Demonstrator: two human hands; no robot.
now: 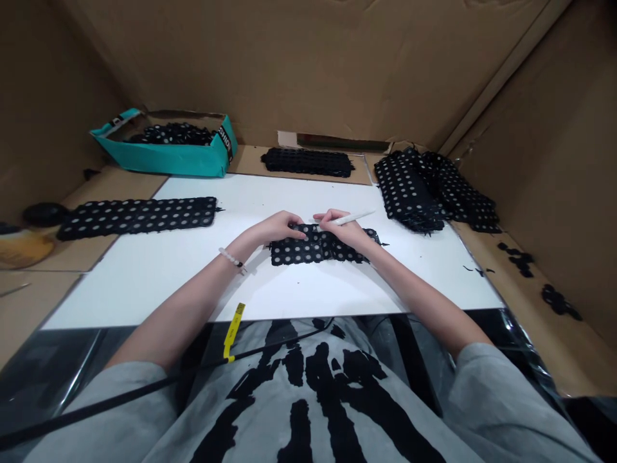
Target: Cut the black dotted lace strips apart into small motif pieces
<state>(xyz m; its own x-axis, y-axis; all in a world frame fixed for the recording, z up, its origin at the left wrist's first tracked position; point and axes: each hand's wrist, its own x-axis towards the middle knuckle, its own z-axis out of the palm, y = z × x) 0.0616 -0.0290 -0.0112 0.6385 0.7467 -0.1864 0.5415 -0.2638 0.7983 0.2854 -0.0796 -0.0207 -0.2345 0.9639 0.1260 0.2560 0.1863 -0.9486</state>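
Observation:
A black strip with rows of round grey dots lies on the white board in front of me. My left hand is at its upper left part, thumb and fingers closed on the edge. In my right hand is a slim white pen-like tool, held like a pencil. Its working tip is hidden by my fingers, close to the strip's upper edge. Part of the strip is covered by my right hand and wrist.
Another dotted strip lies left, one stack at the back, and a heap of strips at right. A teal box holds black pieces. Small black scraps lie on the right cardboard. Tall cardboard walls surround the white board.

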